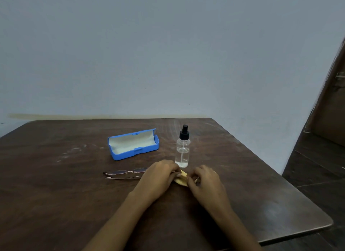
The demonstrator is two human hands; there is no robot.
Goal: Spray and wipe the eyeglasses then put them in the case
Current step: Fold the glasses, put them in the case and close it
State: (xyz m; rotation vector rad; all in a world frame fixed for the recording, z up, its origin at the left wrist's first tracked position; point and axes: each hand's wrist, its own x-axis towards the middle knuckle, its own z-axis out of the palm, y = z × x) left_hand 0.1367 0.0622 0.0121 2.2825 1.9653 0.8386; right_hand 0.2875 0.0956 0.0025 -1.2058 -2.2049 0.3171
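Both hands meet over a small folded yellow cloth (182, 179) on the dark wooden bench (74, 194), the left hand (161, 177) and right hand (206, 181) each pinching it. The thin metal-framed eyeglasses (124, 174) lie folded just left of the left hand. Beyond them the blue hard case (133, 144) sits open beside an upright clear spray bottle with a black nozzle (183, 148).

The dark table (74, 194) bears an open blue case (133, 144), upright spray bottle (183, 149), eyeglasses (125, 174) and yellow cloth (182, 178).

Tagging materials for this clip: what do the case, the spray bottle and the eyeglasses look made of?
Case: likely moulded plastic, with a matte blue shell and a pale, soft-looking lining.
Spray bottle: clear plastic or glass, with the dip tube visible through it; the black pump top is probably plastic.
Eyeglasses: thin wire frame with a pinkish sheen, probably metal.
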